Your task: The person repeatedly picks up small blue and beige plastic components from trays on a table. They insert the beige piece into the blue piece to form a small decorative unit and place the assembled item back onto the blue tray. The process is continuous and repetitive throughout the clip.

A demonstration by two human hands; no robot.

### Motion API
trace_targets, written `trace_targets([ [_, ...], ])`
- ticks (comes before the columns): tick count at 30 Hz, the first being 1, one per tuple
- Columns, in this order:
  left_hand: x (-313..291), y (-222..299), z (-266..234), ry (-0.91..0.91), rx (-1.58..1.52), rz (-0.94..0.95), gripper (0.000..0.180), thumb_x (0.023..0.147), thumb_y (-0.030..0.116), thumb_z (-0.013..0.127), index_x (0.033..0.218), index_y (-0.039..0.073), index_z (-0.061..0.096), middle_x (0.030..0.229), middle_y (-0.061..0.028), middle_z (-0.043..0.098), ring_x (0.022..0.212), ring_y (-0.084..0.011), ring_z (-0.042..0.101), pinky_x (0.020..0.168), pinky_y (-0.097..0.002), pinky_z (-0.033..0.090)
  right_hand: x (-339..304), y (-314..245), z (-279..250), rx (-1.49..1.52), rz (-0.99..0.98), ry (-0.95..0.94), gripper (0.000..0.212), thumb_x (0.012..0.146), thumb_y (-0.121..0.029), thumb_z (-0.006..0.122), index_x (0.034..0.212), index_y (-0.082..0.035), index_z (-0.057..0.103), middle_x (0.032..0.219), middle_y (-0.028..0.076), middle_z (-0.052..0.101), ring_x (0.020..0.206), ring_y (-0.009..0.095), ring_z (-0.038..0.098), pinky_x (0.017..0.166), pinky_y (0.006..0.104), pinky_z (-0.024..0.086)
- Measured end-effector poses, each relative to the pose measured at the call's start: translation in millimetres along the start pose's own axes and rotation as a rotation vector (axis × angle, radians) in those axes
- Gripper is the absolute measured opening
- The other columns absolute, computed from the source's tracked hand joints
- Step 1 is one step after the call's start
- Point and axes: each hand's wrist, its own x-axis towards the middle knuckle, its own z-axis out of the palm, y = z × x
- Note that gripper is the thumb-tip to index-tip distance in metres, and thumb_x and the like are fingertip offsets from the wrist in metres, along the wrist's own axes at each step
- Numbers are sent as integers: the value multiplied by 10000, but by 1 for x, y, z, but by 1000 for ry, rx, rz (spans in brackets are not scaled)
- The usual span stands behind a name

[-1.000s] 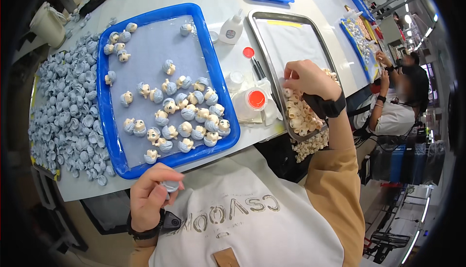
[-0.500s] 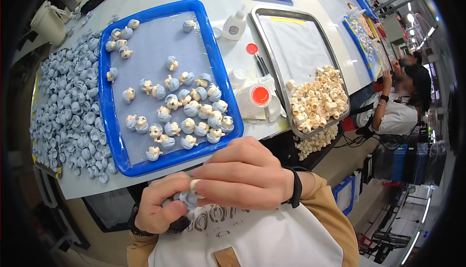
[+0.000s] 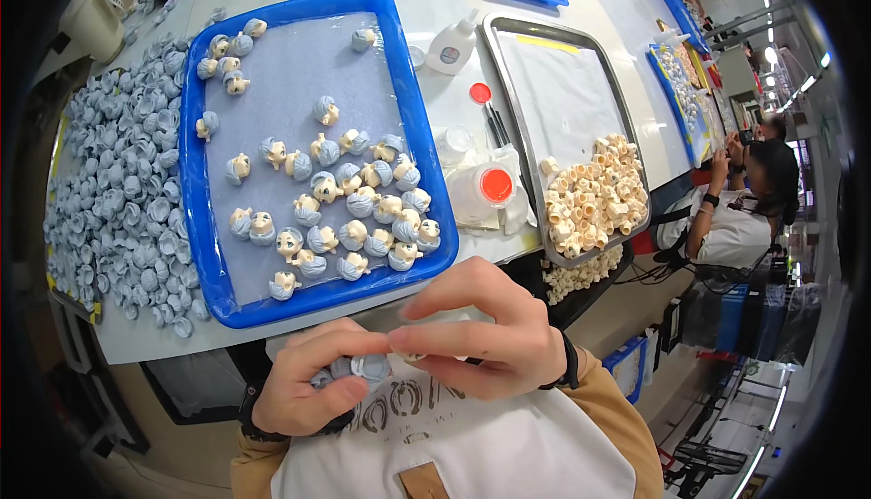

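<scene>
My left hand is closed around a few small blue-grey doll hair shells, held low in front of my chest. Between the fingertips of my right hand is a small cream doll head piece, mostly hidden by the fingers. It sits just right of the hair shells, close to my left index fingertip. Beyond my hands lies a blue tray with several doll heads wearing blue-grey hair.
A large heap of loose hair shells covers the table's left. To the right stand a jar with a red-topped centre, a white bottle and a metal tray of cream pieces. A person is at the far right.
My right hand has drawn slightly right and its fingers have opened out, bringing the cream piece away from the hair shells. The view has shifted slightly.
</scene>
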Motion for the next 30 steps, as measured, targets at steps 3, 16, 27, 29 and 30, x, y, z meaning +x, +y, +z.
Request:
trace_targets([
  [3,2,-1,-2,-44,40,18,330,831,130,589,1097,-65,573,949,-133,581,825,-189,554,722,-277,431,-7,-1,0,31,52,-35,361,597,31,726,951,-22,681,865,78,602,740,195,575,607,259,441],
  [16,-2,-9,-1,206,-235,96,341,755,21,692,1043,-7,512,964,-128,613,805,-104,560,711,-242,446,11,19,-65,-635,311,132,240,633,23,666,865,-36,663,826,88,622,767,237,583,673,320,462],
  [27,0,-15,-2,232,-116,211,371,738,46,717,1055,-8,532,951,-130,622,745,-97,547,651,-224,431,15,36,-63,-700,263,19,181,667,-16,675,844,-51,655,787,65,608,747,252,562,669,343,446],
  [29,-1,-11,2,269,-126,204,372,735,49,722,1051,-10,536,947,-125,625,724,-81,526,631,-216,422,15,34,-64,-706,270,28,177,668,-14,675,839,-46,646,788,67,607,750,256,562,678,344,441],
  [30,-1,-8,2,254,-118,196,370,734,52,726,1046,-11,538,947,-124,627,715,-74,517,624,-214,419,16,32,-65,-707,273,32,175,668,-14,675,836,-44,642,789,67,606,751,258,563,683,344,439],
])
